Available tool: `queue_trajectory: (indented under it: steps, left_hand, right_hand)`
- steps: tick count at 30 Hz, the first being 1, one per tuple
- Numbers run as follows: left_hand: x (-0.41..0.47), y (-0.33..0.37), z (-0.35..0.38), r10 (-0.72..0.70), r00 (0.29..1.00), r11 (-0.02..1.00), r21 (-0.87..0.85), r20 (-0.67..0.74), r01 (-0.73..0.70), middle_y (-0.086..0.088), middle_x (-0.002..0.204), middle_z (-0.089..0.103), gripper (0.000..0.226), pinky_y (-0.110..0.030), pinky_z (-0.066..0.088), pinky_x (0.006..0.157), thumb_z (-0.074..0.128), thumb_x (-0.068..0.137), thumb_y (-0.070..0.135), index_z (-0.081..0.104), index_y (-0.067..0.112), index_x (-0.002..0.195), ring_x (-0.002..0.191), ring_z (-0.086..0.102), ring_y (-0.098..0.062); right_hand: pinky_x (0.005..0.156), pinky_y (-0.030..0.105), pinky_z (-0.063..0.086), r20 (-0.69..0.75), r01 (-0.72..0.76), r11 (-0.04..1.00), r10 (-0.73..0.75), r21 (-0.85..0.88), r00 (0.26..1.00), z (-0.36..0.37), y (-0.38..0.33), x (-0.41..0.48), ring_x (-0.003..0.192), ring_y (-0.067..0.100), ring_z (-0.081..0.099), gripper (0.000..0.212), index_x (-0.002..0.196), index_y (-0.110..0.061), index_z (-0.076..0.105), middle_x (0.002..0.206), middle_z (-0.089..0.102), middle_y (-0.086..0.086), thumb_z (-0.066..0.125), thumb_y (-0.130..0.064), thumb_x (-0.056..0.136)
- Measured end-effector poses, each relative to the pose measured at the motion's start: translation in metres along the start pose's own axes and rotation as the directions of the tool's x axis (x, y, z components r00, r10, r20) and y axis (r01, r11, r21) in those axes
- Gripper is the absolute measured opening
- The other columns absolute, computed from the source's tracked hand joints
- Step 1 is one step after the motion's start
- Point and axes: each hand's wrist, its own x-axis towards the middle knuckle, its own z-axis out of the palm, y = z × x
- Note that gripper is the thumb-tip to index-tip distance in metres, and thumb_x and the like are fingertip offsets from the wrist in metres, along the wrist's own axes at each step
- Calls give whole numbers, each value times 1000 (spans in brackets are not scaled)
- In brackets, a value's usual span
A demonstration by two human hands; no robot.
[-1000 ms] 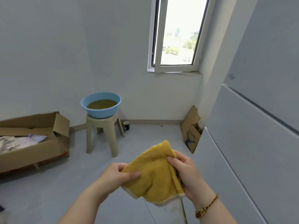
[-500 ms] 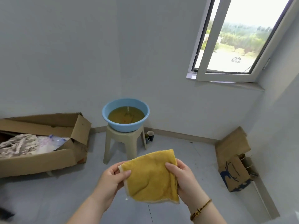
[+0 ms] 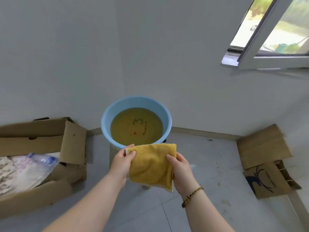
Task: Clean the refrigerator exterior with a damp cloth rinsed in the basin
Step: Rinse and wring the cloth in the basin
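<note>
A yellow cloth (image 3: 151, 164) is held up in the near centre of the view, just on the near side of a blue basin (image 3: 105, 122). The basin is filled with murky yellow-brown water and seems to be set on a pale stool (image 3: 146, 187), of which only one foot is seen. The cloth's upper left corner is pinched by the left hand (image 3: 122, 162) and its right edge is gripped by the right hand (image 3: 181, 171), so the hands are kept apart with the cloth hanging between them. An open cardboard box (image 3: 71, 143) is seen on the floor at the left and a paper bag (image 3: 267, 180) at the right. The refrigerator is not in view. Trouble can be expected from the water: it looks dirty, so streaks could be left on the refrigerator by a cloth rinsed in it. The basin could also be tipped from its stool if its near rim is pressed, and the floor could be made slippery by drips. Compared with half a second earlier, the basin is seen larger and closer to the cloth. A second ago grey refrigerator panels were visible at the right, and these are now gone.
</note>
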Motion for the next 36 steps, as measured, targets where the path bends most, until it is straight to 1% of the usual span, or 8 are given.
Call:
queue_trajectory:
  steps: [6,10,16,21,24,28,34,36]
  left_hand:
    - [115,16,0,-83,997,972,221,3,81,-7,126,48,55,-36,42,92,61,84,4,39,16,134,116,48,-27]
    - [187,18,-8,-110,991,925,357,-83,132,-10,111,60,36,-37,44,94,62,83,5,54,7,118,102,55,-27]
    - [286,33,-10,-200,959,878,398,-200,266,-13,114,56,31,-40,42,91,60,86,14,53,6,115,107,52,-32]
    - [355,24,-19,-252,936,791,505,-244,345,-12,129,49,40,-40,41,94,57,88,18,48,11,126,120,44,-33]
    - [384,11,-26,-280,933,738,570,-227,361,-13,128,51,38,-39,42,93,56,88,17,49,9,125,118,46,-32]
    - [405,-3,-36,-335,911,690,596,-240,411,-15,124,53,41,-41,42,93,59,86,17,48,5,124,116,48,-34]
    - [425,-15,-44,-451,855,630,588,-255,507,-19,121,55,49,-41,44,89,61,85,26,48,1,125,112,50,-37]
    - [428,-14,-44,-485,841,643,555,-238,528,-18,122,54,51,-44,44,93,60,85,29,46,4,127,113,51,-37]
  right_hand:
    - [73,32,51,-23,-67,998,66,-5,998,38,-15,113,89,20,57,16,89,-20,57,96,61,4,49,-7,92]
    - [84,33,48,-64,-125,974,115,-189,991,67,-11,194,90,17,53,18,83,-26,53,93,56,0,50,-10,91]
    - [55,14,35,-133,-144,900,97,-411,986,104,-4,309,65,5,43,14,79,-17,52,70,48,-5,49,-13,91]
    - [74,22,42,-209,-237,861,156,-450,965,124,16,368,74,8,48,8,99,-14,56,77,51,-7,50,-17,92]
    - [72,21,43,-250,-290,807,183,-514,951,126,31,388,77,10,50,15,105,-12,56,80,53,-5,51,-16,92]
    - [82,24,46,-302,-332,668,166,-665,939,129,54,400,91,16,53,17,107,-13,55,106,57,5,51,-20,92]
    - [81,29,46,-389,-430,667,222,-609,894,133,68,407,87,19,55,20,107,-8,57,91,56,2,47,-20,93]
    - [79,29,45,-435,-478,734,272,-483,858,135,67,408,83,20,53,22,109,-6,57,84,55,2,44,-17,94]
